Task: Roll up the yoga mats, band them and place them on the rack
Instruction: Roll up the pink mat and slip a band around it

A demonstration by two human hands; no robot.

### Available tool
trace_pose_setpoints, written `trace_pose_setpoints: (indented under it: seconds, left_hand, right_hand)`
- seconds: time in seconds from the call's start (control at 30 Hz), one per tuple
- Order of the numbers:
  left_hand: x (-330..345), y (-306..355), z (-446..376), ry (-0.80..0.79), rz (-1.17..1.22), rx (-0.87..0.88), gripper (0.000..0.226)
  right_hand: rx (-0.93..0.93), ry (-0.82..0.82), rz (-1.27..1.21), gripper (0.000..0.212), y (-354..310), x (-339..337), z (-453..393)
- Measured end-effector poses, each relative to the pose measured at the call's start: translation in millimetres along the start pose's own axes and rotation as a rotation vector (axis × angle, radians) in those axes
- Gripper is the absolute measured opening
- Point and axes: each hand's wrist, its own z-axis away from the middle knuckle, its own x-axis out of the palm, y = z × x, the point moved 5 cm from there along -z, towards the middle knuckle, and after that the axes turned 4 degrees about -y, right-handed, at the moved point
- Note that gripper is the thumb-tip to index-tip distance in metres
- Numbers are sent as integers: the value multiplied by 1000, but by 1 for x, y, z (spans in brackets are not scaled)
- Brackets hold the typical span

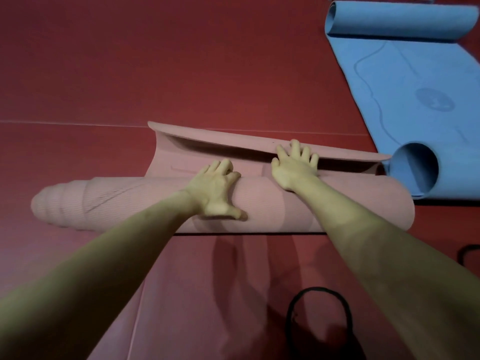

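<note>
A pink yoga mat (337, 203) lies almost fully rolled across the red floor, its left end telescoped out in steps. A short unrolled strip beyond the roll ends in an edge that curls upward. My left hand (217, 190) presses on top of the roll with spread fingers and the thumb on the near side. My right hand (294, 165) lies flat over the roll's far side, fingertips reaching the curled end flap. A blue yoga mat (405, 81) lies at the upper right, curled at both ends.
A black elastic band (291, 315) forms a loop on the floor near the bottom centre. Part of another black band (467, 253) shows at the right edge. Red floor matting (155, 61) stretches away to the left and far side.
</note>
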Motion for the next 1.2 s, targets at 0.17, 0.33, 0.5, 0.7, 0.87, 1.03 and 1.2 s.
trace_pose_setpoints:
  seconds: [0.17, 0.33, 0.5, 0.7, 0.87, 1.03, 1.2]
  left_hand:
    - [-4, -10, -9, 43, 95, -41, 99]
    - [-14, -23, -37, 115, 90, -219, 55]
    - [-32, -21, -64, 310, 55, -383, 35]
    - [-47, -23, -85, 366, -20, -421, 31]
    - [-28, -4, -63, 459, -53, -36, 47]
    - [-11, -14, -62, 273, -206, -93, 101]
    - [-26, -22, -90, 76, -281, -231, 125]
  right_hand:
    - [59, 0, -40, 54, 2, -3, -14]
    - [29, 295, -6, 57, 7, -11, -14]
    - [-129, 464, -51, 56, 17, -2, -7]
    - [-381, 650, 29, 50, 14, 5, 18]
    - [-311, 628, -12, 49, 9, 0, 4]
    - [-222, 495, -80, 49, -3, -12, -26]
    - [-283, 600, -60, 64, 5, -2, -17]
